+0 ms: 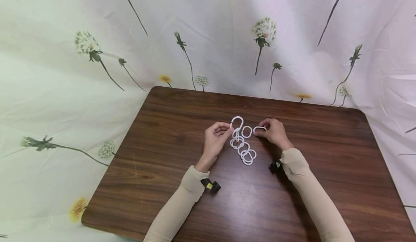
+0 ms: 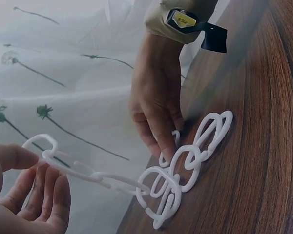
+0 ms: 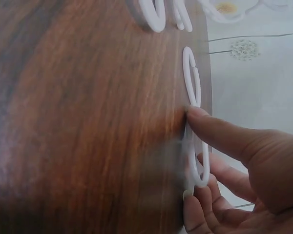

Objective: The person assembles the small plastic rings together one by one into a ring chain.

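The left hand [image 1: 214, 141] pinches the end link of a chain of white plastic rings [image 1: 237, 117] between thumb and fingers. In the left wrist view that chain [image 2: 71, 171] slopes from the fingertips down to a linked cluster [image 2: 189, 186] on the wooden table. Each ring is an oval with a small gap. On the right, the right hand [image 1: 276, 132] holds a single white ring [image 1: 259, 127] at the tabletop, its thumb on the near side. A separate white ring [image 1: 246, 127] lies between the chain and this hand.
The brown wooden table [image 1: 162, 155] has rounded corners. Behind and left of it hangs a pale curtain [image 1: 221, 39] printed with flowers. Each wrist carries a black camera mount [image 1: 214, 186] at the beige sleeve.
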Available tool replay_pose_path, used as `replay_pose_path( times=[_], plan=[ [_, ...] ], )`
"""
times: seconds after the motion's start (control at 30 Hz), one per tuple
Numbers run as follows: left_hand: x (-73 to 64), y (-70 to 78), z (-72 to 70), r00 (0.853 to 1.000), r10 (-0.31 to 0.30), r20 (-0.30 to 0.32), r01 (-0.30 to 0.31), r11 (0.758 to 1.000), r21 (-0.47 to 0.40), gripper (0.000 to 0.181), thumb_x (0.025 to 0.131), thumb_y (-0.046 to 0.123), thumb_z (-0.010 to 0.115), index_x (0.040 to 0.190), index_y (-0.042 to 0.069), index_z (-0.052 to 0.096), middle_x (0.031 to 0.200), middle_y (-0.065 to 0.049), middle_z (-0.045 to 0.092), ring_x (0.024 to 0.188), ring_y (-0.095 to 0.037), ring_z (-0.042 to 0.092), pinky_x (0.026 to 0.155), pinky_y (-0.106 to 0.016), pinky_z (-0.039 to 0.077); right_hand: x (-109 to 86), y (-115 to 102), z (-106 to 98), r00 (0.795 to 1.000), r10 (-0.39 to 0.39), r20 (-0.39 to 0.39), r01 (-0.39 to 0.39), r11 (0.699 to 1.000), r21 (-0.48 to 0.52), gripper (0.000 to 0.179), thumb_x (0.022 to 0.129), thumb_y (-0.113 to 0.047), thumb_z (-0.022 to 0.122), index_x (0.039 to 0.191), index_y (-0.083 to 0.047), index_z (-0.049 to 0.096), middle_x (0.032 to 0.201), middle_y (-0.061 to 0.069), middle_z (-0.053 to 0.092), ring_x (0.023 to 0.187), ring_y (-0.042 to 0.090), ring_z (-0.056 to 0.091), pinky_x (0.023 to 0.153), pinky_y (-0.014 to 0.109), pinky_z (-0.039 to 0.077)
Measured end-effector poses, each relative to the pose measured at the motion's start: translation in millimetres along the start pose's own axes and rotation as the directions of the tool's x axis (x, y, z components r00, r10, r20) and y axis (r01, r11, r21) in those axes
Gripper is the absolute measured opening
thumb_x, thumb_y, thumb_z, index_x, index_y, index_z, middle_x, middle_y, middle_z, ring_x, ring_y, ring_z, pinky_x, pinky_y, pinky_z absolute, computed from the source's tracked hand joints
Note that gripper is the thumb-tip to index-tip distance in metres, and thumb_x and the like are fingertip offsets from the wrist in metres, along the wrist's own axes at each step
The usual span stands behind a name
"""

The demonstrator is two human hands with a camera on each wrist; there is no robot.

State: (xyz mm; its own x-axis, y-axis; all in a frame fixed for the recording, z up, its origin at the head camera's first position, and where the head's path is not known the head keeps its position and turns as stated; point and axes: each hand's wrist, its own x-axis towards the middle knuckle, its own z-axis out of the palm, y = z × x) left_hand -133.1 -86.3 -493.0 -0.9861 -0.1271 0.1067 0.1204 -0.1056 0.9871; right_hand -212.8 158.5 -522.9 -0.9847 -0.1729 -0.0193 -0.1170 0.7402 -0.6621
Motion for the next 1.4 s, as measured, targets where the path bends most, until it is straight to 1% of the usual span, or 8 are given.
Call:
replay_pose_path(
  times=[0.23, 0.47, 0.6, 0.8, 0.9, 1.13, 1.3, 1.4],
  plan=[
    [-0.5, 0.8, -0.5, 1.0, 0.004, -0.001, -0.004, 1.0, 0.001, 0.019, 0.09, -0.002, 0.077, 0.105, -0.012, 0.07, 0.103, -0.031, 0.073, 0.085, -0.007, 0.069, 0.078, -0.016, 0.058, -4.8, 2.2, 0.4, 1.0, -0.015, -0.005, 0.015, 1.0, 0.009, 0.038, 0.082, -0.024, 0.09, 0.107, -0.001, 0.074, 0.093, 0.017, 0.075, 0.086, 0.028, 0.067, 0.077, 0.032, 0.048],
    [0.1, 0.3, -0.2, 1.0, 0.012, 0.006, -0.012, 1.0, 0.007, 0.02, 0.09, -0.001, 0.077, 0.106, -0.011, 0.07, 0.103, -0.031, 0.073, 0.085, -0.006, 0.069, 0.078, -0.015, 0.058, -9.0, 3.8, -7.0, 0.999, -0.034, 0.002, 0.033, 0.999, 0.017, 0.035, 0.09, -0.027, 0.083, 0.112, -0.001, 0.074, 0.098, 0.019, 0.078, 0.091, 0.032, 0.073, 0.078, 0.032, 0.052],
    [0.3, 0.7, 0.2, 1.0, 0.012, 0.007, -0.012, 1.0, 0.014, 0.019, 0.09, -0.001, 0.077, 0.106, -0.011, 0.07, 0.104, -0.031, 0.073, 0.086, -0.009, 0.069, 0.079, -0.015, 0.058, -13.1, 3.3, -14.4, 0.999, -0.044, 0.016, 0.043, 0.999, 0.029, 0.026, 0.096, -0.02, 0.075, 0.112, 0.0, 0.075, 0.099, 0.019, 0.079, 0.094, 0.032, 0.075, 0.08, 0.034, 0.054],
    [0.8, 0.4, 1.1, 1.0, 0.021, 0.012, -0.021, 1.0, 0.02, 0.019, 0.09, -0.002, 0.077, 0.106, -0.011, 0.07, 0.104, -0.032, 0.072, 0.087, -0.007, 0.069, 0.08, -0.016, 0.058, -18.6, 3.1, -21.5, 0.998, -0.037, 0.056, 0.035, 0.999, 0.038, 0.019, 0.097, -0.01, 0.07, 0.113, -0.001, 0.076, 0.099, 0.018, 0.08, 0.077, 0.018, 0.072, 0.074, 0.025, 0.05],
    [0.9, 0.7, 2.2, 1.0, 0.021, 0.016, -0.021, 1.0, 0.019, 0.019, 0.09, -0.002, 0.077, 0.106, -0.011, 0.07, 0.105, -0.033, 0.072, 0.087, -0.005, 0.068, 0.08, -0.016, 0.058, -20.4, 3.4, -23.0, 0.996, -0.041, 0.074, 0.036, 0.997, 0.064, 0.019, 0.097, -0.009, 0.071, 0.114, 0.0, 0.075, 0.098, 0.018, 0.079, 0.07, 0.019, 0.072, 0.068, 0.021, 0.05],
    [0.9, 2.8, 4.2, 1.0, 0.016, 0.023, -0.016, 1.0, 0.016, 0.019, 0.091, -0.002, 0.076, 0.106, -0.011, 0.07, 0.103, -0.032, 0.073, 0.084, -0.007, 0.068, 0.077, -0.015, 0.058, -26.0, -1.2, -29.3, 0.998, -0.058, 0.032, 0.055, 0.994, 0.095, 0.019, 0.095, -0.008, 0.074, 0.112, 0.0, 0.076, 0.099, 0.019, 0.079, 0.084, 0.024, 0.077, 0.07, 0.018, 0.053],
    [1.0, 2.5, 6.1, 0.999, 0.023, 0.032, -0.024, 1.0, 0.013, 0.019, 0.09, -0.003, 0.077, 0.106, -0.012, 0.07, 0.105, -0.033, 0.072, 0.086, -0.007, 0.069, 0.078, -0.015, 0.058, -28.5, -6.4, -33.0, 0.998, -0.065, -0.005, 0.065, 0.986, 0.156, 0.019, 0.096, -0.008, 0.074, 0.112, 0.001, 0.074, 0.102, 0.021, 0.078, 0.093, 0.03, 0.076, 0.071, 0.013, 0.053],
    [0.9, 2.4, 8.1, 0.999, 0.027, 0.037, -0.027, 1.0, 0.005, 0.02, 0.09, -0.002, 0.077, 0.106, -0.011, 0.071, 0.105, -0.034, 0.072, 0.088, -0.009, 0.069, 0.079, -0.016, 0.058, -30.1, -9.4, -34.4, 0.997, -0.076, -0.021, 0.079, 0.976, 0.204, 0.019, 0.095, -0.006, 0.074, 0.112, 0.003, 0.074, 0.102, 0.023, 0.077, 0.093, 0.029, 0.075, 0.071, 0.01, 0.053]
  ],
)
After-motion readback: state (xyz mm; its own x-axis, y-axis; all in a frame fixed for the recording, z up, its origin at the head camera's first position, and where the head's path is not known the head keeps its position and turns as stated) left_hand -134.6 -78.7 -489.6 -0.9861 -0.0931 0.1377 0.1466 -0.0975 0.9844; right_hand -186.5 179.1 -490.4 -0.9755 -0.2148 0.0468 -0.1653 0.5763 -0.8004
